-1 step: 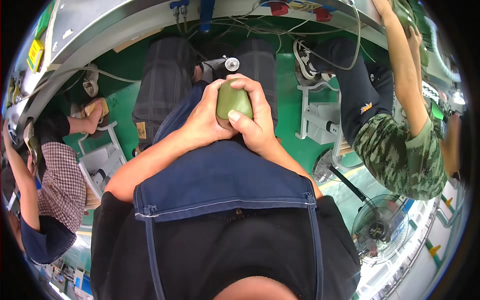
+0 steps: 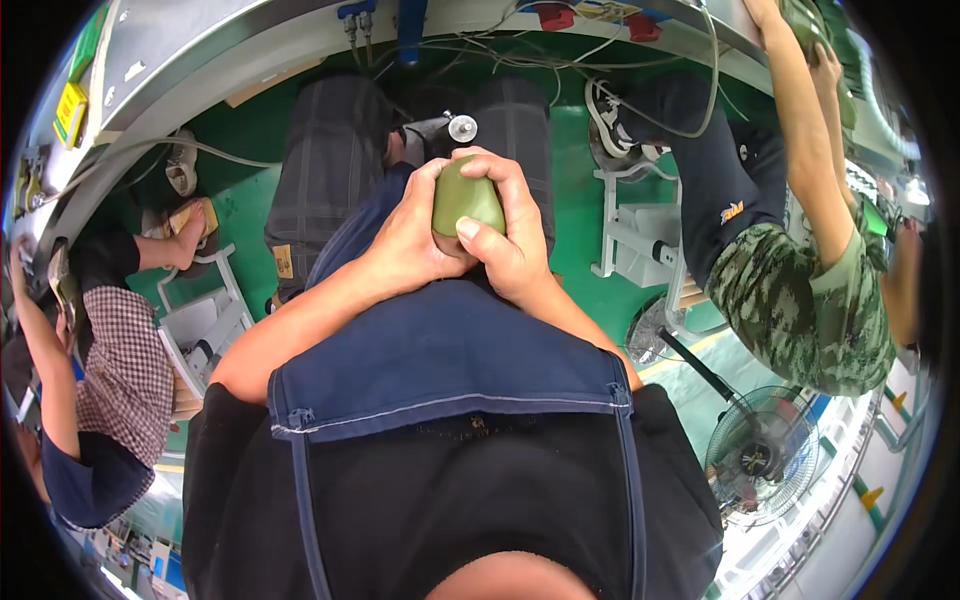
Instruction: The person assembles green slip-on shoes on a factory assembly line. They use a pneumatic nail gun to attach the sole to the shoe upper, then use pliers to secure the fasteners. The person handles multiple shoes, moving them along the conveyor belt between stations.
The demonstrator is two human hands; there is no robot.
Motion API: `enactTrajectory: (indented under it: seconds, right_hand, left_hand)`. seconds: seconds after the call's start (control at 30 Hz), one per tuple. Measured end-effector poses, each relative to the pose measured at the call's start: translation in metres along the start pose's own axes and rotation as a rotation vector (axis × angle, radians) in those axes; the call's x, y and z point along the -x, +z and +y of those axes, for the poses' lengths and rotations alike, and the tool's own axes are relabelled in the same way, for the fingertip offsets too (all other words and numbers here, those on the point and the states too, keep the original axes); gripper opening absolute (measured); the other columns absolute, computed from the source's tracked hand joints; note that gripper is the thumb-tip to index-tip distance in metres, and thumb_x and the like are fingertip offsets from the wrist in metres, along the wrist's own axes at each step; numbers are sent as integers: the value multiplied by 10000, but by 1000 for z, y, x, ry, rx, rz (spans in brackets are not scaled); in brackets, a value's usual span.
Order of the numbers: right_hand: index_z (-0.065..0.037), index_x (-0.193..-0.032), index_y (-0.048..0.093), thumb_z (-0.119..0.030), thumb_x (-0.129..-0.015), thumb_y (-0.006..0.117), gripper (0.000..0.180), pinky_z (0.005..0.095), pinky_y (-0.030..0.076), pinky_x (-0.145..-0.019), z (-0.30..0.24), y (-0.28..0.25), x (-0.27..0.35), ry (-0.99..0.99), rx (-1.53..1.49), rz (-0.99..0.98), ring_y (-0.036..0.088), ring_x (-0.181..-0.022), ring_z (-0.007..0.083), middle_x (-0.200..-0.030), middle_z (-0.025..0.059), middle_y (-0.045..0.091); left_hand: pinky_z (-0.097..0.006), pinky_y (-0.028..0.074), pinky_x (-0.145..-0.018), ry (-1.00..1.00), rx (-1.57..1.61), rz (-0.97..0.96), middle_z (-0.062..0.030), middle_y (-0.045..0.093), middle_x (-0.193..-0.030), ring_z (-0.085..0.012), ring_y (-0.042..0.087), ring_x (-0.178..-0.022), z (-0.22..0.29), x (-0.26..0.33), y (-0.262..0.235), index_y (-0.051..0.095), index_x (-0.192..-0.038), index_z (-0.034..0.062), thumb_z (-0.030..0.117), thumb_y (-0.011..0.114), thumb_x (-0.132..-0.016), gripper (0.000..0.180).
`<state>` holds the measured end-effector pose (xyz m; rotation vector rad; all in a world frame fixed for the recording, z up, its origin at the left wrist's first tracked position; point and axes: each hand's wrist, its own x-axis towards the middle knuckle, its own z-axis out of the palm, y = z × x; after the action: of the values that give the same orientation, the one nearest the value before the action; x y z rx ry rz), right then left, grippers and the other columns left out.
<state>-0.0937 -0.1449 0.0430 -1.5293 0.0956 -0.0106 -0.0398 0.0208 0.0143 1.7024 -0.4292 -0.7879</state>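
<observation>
Right now, held object: a smooth olive-green rounded piece [image 2: 466,197], egg-like, sits between both hands over the lap, above the blue apron [image 2: 440,350].
Left hand [image 2: 408,240]: wraps the piece from the person's left, fingers curled over its side and top; closed on it, no gap visible.
Right hand [image 2: 508,235]: closes on it from the right, thumb [image 2: 478,232] laid across the lower front face, fingers arched over the top edge.
Long axis: runs roughly up the picture, away from the body, tilted slightly to the right at its far end.
Direction from the grip: the piece lies between the two palms, its exposed face turned up toward the camera; the far end is hidden under the fingers.
Nearer hand: neither clearly; both touch it, the right covering more of the lower part.
Just beyond: a small grey tool with a round metal disc [image 2: 462,127] lies near the knuckles, apart from the green piece.
Surroundings: green floor [image 2: 575,150]; another person's arm [image 2: 800,150] reaches to a bench at the right.
</observation>
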Motion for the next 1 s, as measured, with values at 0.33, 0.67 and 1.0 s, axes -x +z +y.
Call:
enactTrajectory:
  seconds: [0.33, 0.67, 1.0]
  right_hand:
    - [-69, -1501, 498, -313, -822, 823, 791, 444, 330, -1223, -14, -10, 3, -93, 112, -123, 386, -1518, 323, -1581, 188, 454]
    - [-53, -1412, 547, -188, -821, 779, 649, 406, 374, -1193, -11, 0, 7, 47, 95, 9, 477, -1448, 285, -1501, 160, 536]
    - [-70, -1570, 493, -586, -1032, 607, 755, 383, 425, -1162, -1, -53, -45, 147, -192, -279, 522, -1395, 233, -1500, 134, 570]
  left_hand:
    - [-458, 509, -1073, 154, -138, 103, -236, 452, -1460, -343, 552, -1341, -4, 6, 10, 226, -1553, 48, 272, 957, -723, 1128]
    - [-433, 502, -1073, 176, -153, 84, -206, 480, -1428, -310, 562, -1321, -19, 2, 14, 227, -1568, 39, 247, 933, -737, 1110]
    - [-387, 462, -1116, -157, 226, -167, -189, 582, -1354, -286, 592, -1282, -5, -41, -27, 344, -1545, 0, 238, 938, -636, 1112]
